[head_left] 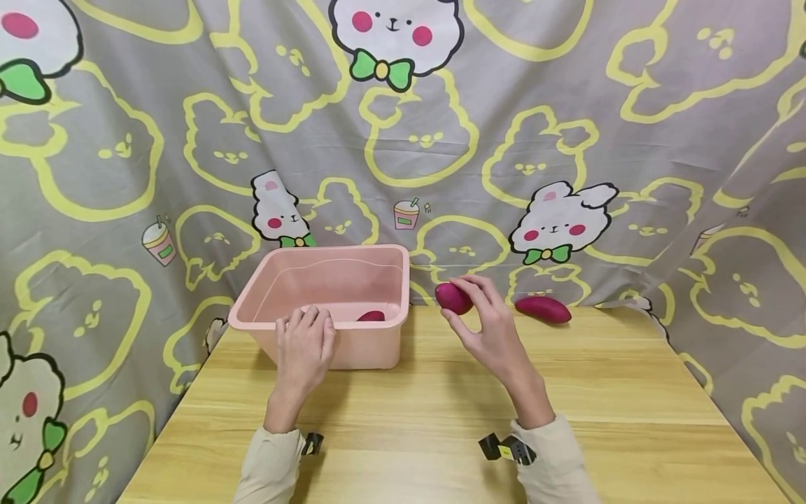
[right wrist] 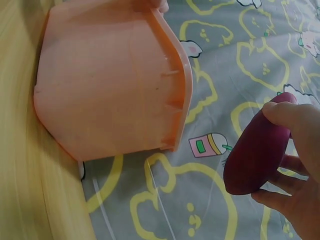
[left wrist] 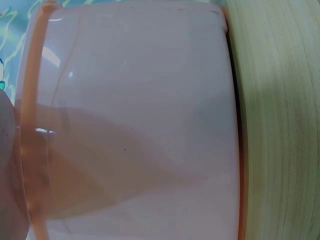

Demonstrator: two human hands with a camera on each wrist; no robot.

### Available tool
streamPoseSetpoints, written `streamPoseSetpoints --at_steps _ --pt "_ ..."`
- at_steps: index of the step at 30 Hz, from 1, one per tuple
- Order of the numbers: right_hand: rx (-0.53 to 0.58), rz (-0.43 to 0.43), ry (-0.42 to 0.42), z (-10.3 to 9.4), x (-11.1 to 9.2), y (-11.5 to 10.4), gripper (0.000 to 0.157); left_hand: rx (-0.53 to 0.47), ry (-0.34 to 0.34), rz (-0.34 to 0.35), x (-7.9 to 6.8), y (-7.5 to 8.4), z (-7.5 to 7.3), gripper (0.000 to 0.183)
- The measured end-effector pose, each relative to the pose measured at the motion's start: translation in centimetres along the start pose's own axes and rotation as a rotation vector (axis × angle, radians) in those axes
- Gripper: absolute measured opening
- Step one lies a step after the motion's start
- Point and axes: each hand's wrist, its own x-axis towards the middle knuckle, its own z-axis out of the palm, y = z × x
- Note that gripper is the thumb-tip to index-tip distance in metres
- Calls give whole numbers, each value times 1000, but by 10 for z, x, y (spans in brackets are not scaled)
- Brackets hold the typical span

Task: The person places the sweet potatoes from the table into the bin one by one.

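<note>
My right hand (head_left: 494,336) holds a purple-red sweet potato (head_left: 453,299) between thumb and fingers, raised above the table to the right of a pink plastic bin (head_left: 340,346). In the right wrist view the sweet potato (right wrist: 257,150) is smooth and tapers at its ends. At the bin's near rim, my left hand (head_left: 305,346) grips the edge with its fingers bent over it. Inside the bin lies another sweet potato (head_left: 371,316), partly hidden by the front wall. A further sweet potato (head_left: 543,310) rests on the table at the back, right of my right hand.
The wood-grain table (head_left: 428,420) carries the bin at its back left. A grey curtain (head_left: 441,175) with yellow outlines and cartoon animals hangs right behind the table and along both sides.
</note>
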Motion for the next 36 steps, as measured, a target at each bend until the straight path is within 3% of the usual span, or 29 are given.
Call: streamPoseSetpoints --at_steps 36 --pt "76 -144 -125 45 37 -31 51 -13 -3 -5 1 0 0 35"
